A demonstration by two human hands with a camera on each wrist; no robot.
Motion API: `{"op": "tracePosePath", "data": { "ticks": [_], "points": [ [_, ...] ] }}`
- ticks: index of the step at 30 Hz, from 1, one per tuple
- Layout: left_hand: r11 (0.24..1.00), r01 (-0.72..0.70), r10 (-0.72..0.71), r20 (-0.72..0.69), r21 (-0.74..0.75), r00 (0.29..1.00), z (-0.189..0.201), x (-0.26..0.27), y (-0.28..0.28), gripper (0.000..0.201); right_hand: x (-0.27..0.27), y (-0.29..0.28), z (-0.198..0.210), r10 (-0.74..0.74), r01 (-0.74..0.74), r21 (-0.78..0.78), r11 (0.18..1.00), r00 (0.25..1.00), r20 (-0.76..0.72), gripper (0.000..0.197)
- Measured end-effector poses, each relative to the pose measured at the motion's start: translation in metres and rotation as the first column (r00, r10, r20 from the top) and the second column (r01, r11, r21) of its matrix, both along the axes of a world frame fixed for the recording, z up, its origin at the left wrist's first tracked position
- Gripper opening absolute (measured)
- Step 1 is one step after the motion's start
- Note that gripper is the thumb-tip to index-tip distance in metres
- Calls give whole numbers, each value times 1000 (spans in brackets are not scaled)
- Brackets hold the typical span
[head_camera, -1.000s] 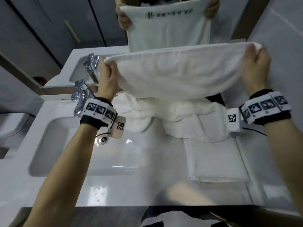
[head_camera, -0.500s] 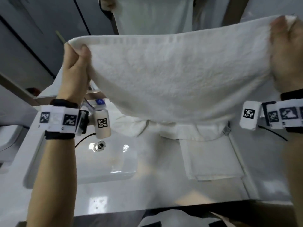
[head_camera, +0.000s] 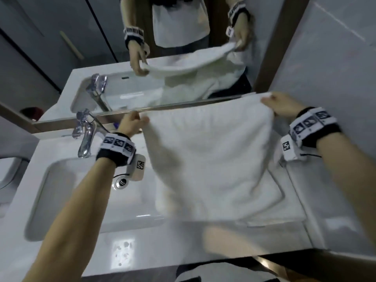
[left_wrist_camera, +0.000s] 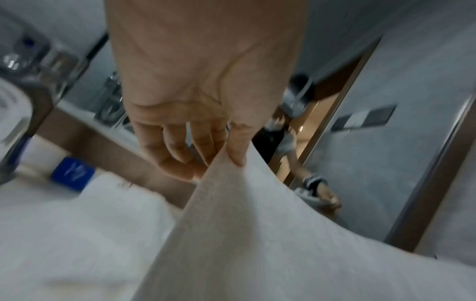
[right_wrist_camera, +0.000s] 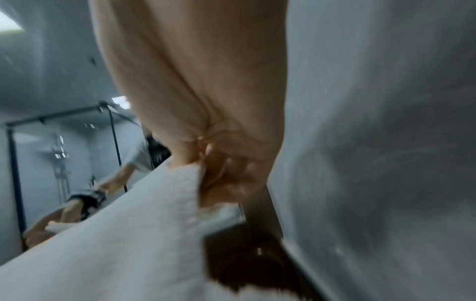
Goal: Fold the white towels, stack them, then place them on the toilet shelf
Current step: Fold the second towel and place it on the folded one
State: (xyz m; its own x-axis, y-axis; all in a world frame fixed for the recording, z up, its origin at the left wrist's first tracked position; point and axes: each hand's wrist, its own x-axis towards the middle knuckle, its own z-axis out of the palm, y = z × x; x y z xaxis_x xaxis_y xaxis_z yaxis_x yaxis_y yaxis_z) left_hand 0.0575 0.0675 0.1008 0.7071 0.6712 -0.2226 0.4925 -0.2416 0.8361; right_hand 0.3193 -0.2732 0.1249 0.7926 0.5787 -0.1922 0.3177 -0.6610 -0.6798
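Note:
A white towel (head_camera: 207, 157) hangs spread between my two hands over the counter, to the right of the basin. My left hand (head_camera: 132, 124) pinches its far left corner between thumb and fingers (left_wrist_camera: 237, 150), close to the mirror's lower edge. My right hand (head_camera: 278, 105) grips the far right corner (right_wrist_camera: 185, 173) beside the grey wall. The towel's lower part (head_camera: 223, 202) drapes down onto the counter and covers what lies there. A folded white towel edge (head_camera: 274, 219) peeks out beneath it. More white cloth (left_wrist_camera: 77, 234) lies below in the left wrist view.
A chrome faucet (head_camera: 84, 135) stands left of my left hand, above the white basin (head_camera: 61, 200) with its drain (head_camera: 122, 182). The mirror (head_camera: 162, 47) runs along the back. A grey wall (head_camera: 335, 68) closes the right side. A small blue item (left_wrist_camera: 72, 174) sits by the mirror ledge.
Both hands have come down and forward from the raised, stretched hold. The towel now drapes onto the counter and covers the folded towel and crumpled pile seen earlier.

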Motion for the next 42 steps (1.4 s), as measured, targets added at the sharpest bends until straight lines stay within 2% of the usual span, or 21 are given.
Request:
{"op": "tracePosePath", "data": {
  "ticks": [3, 5, 7, 10, 12, 15, 18, 21, 23, 25, 28, 31, 34, 36, 40, 42],
  "points": [
    [996, -28, 42, -163, 88, 986, -37, 20, 7, 17, 7, 18, -29, -60, 64, -69, 996, 996, 58, 31],
    [989, -98, 117, -179, 113, 977, -49, 31, 12, 29, 7, 27, -37, -125, 131, -68, 989, 988, 94, 28],
    [975, -151, 177, -160, 162, 971, -57, 41, 14, 25, 8, 33, -43, -186, 188, -20, 982, 979, 83, 29],
    [979, -181, 190, -107, 91, 976, -71, 48, 10, 21, 4, 33, -51, -257, 257, 7, 966, 966, -38, 34],
    [993, -108, 116, -194, 50, 974, -85, 44, 8, 26, -2, 26, -61, -282, 287, 14, 958, 948, -148, 35],
    [998, -27, 8, -312, -57, 950, -107, 25, 2, 43, -17, 4, -76, -336, 368, 37, 929, 882, -329, 30],
    [998, 16, -36, -352, -59, 935, -123, 2, -13, 38, -40, -20, -87, -304, 377, 62, 924, 824, -479, 32],
    [983, 25, -87, -345, -181, 934, -138, -23, -27, 29, -62, -32, -91, -286, 350, 21, 936, 796, -533, 27],
    [963, 20, -99, -284, -270, 954, -141, -36, -36, 36, -71, -36, -90, -269, 337, 39, 941, 812, -519, 31],
    [935, -51, -18, -191, -352, 981, -139, -46, -43, 39, -79, -38, -88, -304, 391, 114, 913, 840, -450, 35],
    [920, -92, 45, -128, -381, 991, -133, -55, -51, 36, -93, -44, -85, -358, 429, 107, 897, 847, -394, 36],
    [899, -35, -44, -170, -436, 985, -130, -69, -63, 26, -112, -57, -89, -357, 398, 3, 917, 824, -440, 42],
    [874, 12, -136, -219, -486, 966, -130, -87, -74, 21, -130, -72, -90, -325, 351, -26, 936, 834, -445, 40],
    [878, 25, -149, -224, -478, 963, -132, -99, -77, 28, -141, -79, -89, -315, 347, -1, 938, 849, -424, 38],
    [890, -13, -76, -177, -456, 981, -129, -112, -77, 37, -155, -92, -88, -372, 430, 63, 901, 838, -399, 32],
    [896, -15, -100, -234, -443, 967, -131, -118, -79, 43, -162, -101, -93, -372, 422, 26, 906, 824, -428, 31]
  ]
}}
